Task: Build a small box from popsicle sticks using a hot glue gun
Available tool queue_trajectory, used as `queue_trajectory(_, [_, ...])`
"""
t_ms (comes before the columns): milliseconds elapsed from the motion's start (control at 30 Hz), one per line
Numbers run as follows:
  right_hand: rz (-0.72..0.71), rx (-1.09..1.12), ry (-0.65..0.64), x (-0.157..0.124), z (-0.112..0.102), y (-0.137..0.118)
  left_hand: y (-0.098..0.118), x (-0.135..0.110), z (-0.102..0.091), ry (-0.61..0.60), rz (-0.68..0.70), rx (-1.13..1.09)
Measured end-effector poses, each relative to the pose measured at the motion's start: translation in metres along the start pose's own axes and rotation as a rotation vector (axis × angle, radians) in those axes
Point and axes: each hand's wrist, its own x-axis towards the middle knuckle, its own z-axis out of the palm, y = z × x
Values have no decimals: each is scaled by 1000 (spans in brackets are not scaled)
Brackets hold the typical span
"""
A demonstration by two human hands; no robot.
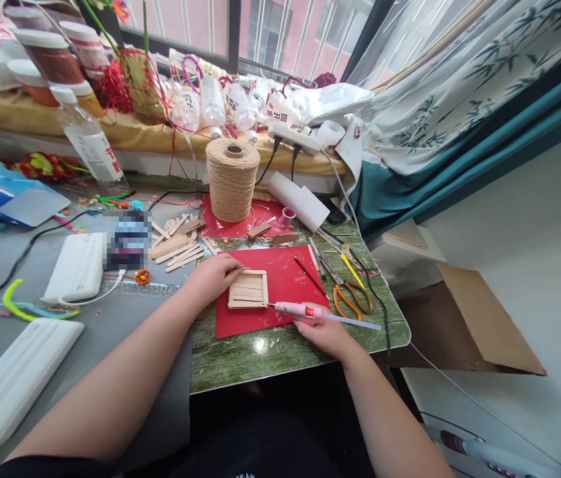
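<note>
A small square tray of popsicle sticks with raised edges lies on a red sheet. My left hand is at its upper left corner, the fingers closed on the stick frame's edge. In my right hand is a pink hot glue gun, with a long translucent glue stick poking out of its back. The gun's nozzle points left and is at the tray's lower right corner; whether it touches cannot be made out.
Loose popsicle sticks are heaped to the left. Behind stands a big spool of twine. Orange-handled scissors, a yellow pen and a dark pencil lie right of the sheet. White power banks rest on the grey mat.
</note>
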Motion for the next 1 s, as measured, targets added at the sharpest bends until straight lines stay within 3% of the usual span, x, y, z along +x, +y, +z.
queue_trajectory(433, [68, -34, 15, -3, 1, 27, -1, 1, 0, 39, 69, 15])
queue_trajectory(533, [69, 47, -38, -5, -3, 21, -2, 1, 1, 54, 82, 17])
queue_trajectory(633, [176, 223, -80, -9, -7, 21, 1, 0, 0, 151, 87, 47])
queue_trajectory(700, [262, 325, 26, -11, -8, 26, 6, -3, -4, 260, 64, 48])
queue_trajectory(800, [266, 335, 237, -7, -11, 33, 20, -8, -12, 360, -6, -74])
queue_trajectory(900, [202, 199, 333, 6, -19, 33, 33, -12, -14, 370, -102, -259])
queue_trajectory(1000, [111, 58, 351, 23, -24, 30, 38, -14, -11, 316, -225, -417])
